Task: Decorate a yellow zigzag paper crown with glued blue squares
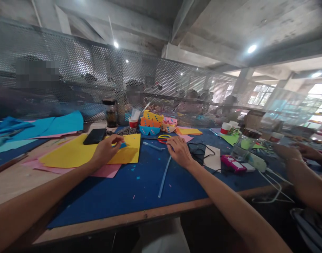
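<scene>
Above the yellow sheet (76,151), my left hand (108,149) is closed, fingertips together at a small blue piece (123,144) that looks like foam or paper. My right hand (179,151) rests over the blue mat with its fingers curled; what they hold, if anything, is hidden. Just left of its fingertips lies a short clear stick (152,146) with a thin tip. A long translucent stick (164,177) runs from below that hand toward the table's front. Behind the fingers show red and yellow tool handles (164,137).
Decorated foam crowns (150,123) are stacked at the back beside a paper cup (133,121). A black phone (94,136) lies on the yellow sheet. To the right stand a glass jar (242,144) and a magenta box (233,164). A co-worker's arm (300,172) reaches in there.
</scene>
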The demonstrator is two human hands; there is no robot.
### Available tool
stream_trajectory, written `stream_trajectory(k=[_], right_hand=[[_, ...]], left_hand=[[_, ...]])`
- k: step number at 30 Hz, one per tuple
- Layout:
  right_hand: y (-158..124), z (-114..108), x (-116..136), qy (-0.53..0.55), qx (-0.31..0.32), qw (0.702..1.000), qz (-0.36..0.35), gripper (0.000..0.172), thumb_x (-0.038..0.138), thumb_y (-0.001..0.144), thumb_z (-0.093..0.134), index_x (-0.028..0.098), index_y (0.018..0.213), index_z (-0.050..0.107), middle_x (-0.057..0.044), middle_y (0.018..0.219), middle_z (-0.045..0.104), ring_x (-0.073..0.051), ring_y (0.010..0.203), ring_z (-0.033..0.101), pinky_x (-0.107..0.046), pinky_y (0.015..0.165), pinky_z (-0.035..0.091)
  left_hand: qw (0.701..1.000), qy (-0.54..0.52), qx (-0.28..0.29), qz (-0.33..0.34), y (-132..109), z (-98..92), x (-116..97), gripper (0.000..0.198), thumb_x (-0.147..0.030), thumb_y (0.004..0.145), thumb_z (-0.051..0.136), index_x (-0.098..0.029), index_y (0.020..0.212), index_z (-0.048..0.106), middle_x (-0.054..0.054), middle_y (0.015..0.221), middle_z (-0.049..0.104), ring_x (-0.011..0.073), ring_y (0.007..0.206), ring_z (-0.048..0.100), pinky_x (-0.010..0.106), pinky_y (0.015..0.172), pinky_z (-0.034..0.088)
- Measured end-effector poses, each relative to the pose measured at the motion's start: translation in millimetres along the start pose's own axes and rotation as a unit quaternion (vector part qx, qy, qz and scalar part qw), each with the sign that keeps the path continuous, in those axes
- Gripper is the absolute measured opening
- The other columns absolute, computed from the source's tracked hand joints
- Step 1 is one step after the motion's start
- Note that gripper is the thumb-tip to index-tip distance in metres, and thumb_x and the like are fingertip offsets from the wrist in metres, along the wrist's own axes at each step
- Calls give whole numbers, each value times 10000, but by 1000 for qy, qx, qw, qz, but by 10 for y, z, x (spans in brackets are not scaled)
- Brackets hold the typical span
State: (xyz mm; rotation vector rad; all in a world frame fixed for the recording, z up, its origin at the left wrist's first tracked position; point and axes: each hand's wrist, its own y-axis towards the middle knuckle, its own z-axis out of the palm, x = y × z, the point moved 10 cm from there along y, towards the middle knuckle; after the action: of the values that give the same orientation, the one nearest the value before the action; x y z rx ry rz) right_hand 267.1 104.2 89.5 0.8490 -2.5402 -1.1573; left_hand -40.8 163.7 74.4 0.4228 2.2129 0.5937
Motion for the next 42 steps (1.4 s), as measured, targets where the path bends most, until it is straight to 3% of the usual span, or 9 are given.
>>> stream_trajectory(k=[7,10,15,24,29,36,42], right_hand=[[6,-10,-11,-4,-5,1000,4,164,187,1051,544,241,1058,699,-96,1133,733,-287,1114,634,-449,995,465],[-2,4,-35,-5,-6,1000,7,148,190,1050,552,239,1058,691,-88,1130,729,-276,1109,631,-436,990,465],[-8,10,-46,-8,-5,1000,10,130,171,1045,560,224,1065,676,-80,1134,722,-267,1104,622,-418,964,455],[1,-22,-55,-7,1,1000,15,129,176,1045,559,221,1050,679,-84,1135,721,-267,1102,617,-409,960,446],[2,-37,-75,-12,5,1000,25,137,190,1053,547,216,1050,681,-89,1139,713,-265,1111,609,-397,955,441],[10,-45,-100,-14,2,999,31,136,190,1050,548,215,1036,681,-88,1130,718,-265,1095,613,-397,956,441],[1,-28,-158,-14,-3,999,35,133,186,1046,550,217,1049,679,-86,1133,724,-265,1108,615,-402,975,441]], left_hand=[[984,167,53,16,19,-11,161,309,-321,984,548,-122,1109,749,122,1206,747,348,1184,621,447,1096,416],[973,214,81,4,29,57,316,335,-330,939,628,-133,1174,764,136,1227,768,375,1169,649,472,1089,442],[958,269,103,-7,58,121,448,355,-329,917,641,-187,1217,768,141,1252,787,361,1161,702,410,1021,495],[941,326,90,16,7,34,242,406,-382,1053,452,-185,1267,734,145,1212,809,332,1026,757,379,812,509],[937,335,68,77,-9,33,63,406,-336,1072,414,-159,1216,750,166,1204,802,348,1093,738,434,912,502],[938,298,65,167,-77,184,-154,413,-346,1071,400,-166,1156,762,161,1156,819,333,1075,751,465,978,517],[951,234,40,197,-117,166,-239,444,-479,1079,423,-210,1156,768,122,1134,827,302,1077,750,435,1000,526]])
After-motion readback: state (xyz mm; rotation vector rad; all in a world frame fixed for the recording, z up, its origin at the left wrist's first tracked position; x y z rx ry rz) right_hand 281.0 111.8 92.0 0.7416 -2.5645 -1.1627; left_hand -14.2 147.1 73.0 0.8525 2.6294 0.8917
